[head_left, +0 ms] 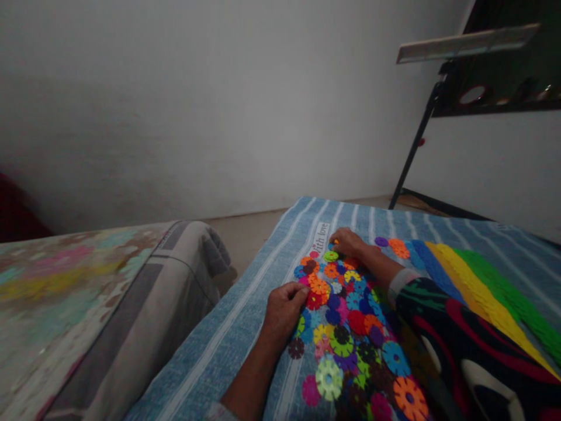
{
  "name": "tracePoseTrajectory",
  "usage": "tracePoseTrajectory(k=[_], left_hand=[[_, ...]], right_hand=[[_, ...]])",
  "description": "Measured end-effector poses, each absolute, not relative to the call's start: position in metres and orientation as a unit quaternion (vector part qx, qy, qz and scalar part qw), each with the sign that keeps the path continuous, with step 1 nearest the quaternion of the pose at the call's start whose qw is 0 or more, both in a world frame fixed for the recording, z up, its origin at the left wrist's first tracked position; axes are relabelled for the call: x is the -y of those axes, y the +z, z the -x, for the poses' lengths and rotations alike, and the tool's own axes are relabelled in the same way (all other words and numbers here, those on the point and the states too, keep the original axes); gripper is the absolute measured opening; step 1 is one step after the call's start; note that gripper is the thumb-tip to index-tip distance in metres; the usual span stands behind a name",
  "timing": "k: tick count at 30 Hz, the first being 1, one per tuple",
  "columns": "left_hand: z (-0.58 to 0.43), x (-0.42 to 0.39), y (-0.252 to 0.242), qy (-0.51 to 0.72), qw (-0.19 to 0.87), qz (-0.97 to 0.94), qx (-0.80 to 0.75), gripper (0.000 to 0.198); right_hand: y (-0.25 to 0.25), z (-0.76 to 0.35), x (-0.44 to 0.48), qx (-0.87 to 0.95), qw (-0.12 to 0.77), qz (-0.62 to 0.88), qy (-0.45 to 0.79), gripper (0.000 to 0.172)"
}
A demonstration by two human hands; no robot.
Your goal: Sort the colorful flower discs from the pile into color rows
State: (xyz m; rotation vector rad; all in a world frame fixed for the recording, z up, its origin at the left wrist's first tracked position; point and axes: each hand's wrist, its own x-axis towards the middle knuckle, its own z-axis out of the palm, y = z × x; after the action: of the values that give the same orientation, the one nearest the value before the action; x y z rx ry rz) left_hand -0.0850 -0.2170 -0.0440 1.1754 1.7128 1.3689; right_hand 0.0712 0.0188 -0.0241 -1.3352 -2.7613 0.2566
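Note:
Many-coloured plastic interlocking discs (342, 341), notched round the rim, lie in a loose heap on a blue striped cloth (228, 339). At the heap's left edge is my left hand (286, 307), thumb and forefinger pinched together beside red and orange discs; whatever is between the fingertips is hidden. My right hand (348, 242) reaches over the far end of the heap, fingers curled down onto a small orange disc (336, 241). Right of my sleeve, discs are laid in colour rows: a blue row (432, 269), a yellow row (468, 298) and a green row (499, 289).
To the left stands another surface with a grey cover (175, 292) and a patterned, blurred top. A gap shows floor between the two. Behind are a pale wall (219, 105) and, at right, a black stand (416, 146) bearing a long light panel (467, 45).

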Motion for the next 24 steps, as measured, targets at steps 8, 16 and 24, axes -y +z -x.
tracePoseTrajectory(k=[8,16,24], left_hand=[[0.085,0.217,-0.043,0.517,0.322,-0.454,-0.650,0.026],[0.085,0.216,-0.040,0.514,0.327,-0.445,-0.657,0.029],[0.087,0.211,-0.027,0.493,0.306,-0.453,-0.677,0.037]], right_hand=[[-0.023,-0.068,-0.021,0.907,0.020,0.416,0.065,0.034],[-0.005,-0.078,-0.002,0.897,0.046,0.429,0.096,0.030],[0.042,-0.195,0.049,0.884,0.094,0.439,0.128,0.009]])
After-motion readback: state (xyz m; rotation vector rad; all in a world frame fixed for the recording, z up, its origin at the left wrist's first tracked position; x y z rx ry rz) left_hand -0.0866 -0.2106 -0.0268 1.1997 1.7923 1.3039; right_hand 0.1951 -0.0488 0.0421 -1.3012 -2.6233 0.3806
